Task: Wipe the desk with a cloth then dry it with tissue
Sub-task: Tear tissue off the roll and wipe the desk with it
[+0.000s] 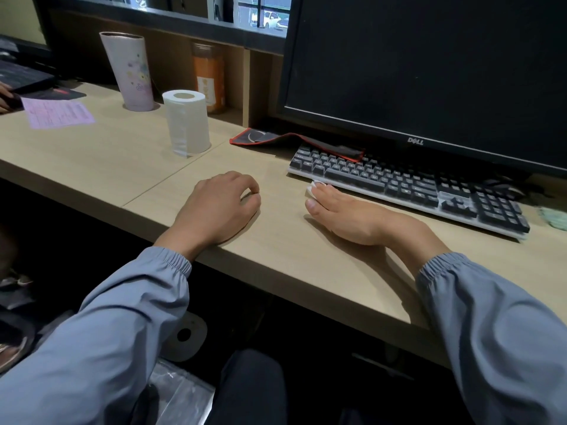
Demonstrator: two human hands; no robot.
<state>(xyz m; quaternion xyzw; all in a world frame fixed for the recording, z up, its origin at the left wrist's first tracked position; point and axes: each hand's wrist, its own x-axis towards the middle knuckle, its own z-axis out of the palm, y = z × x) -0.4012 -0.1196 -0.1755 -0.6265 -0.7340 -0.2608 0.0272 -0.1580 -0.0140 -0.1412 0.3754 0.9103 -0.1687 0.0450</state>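
On the pale wooden table the left hand rests with fingers loosely curled round nothing, the right hand lies flat, its straight fingertips touching a small white scrap by the black keyboard, and the white wrapped tissue roll stands upright beyond.
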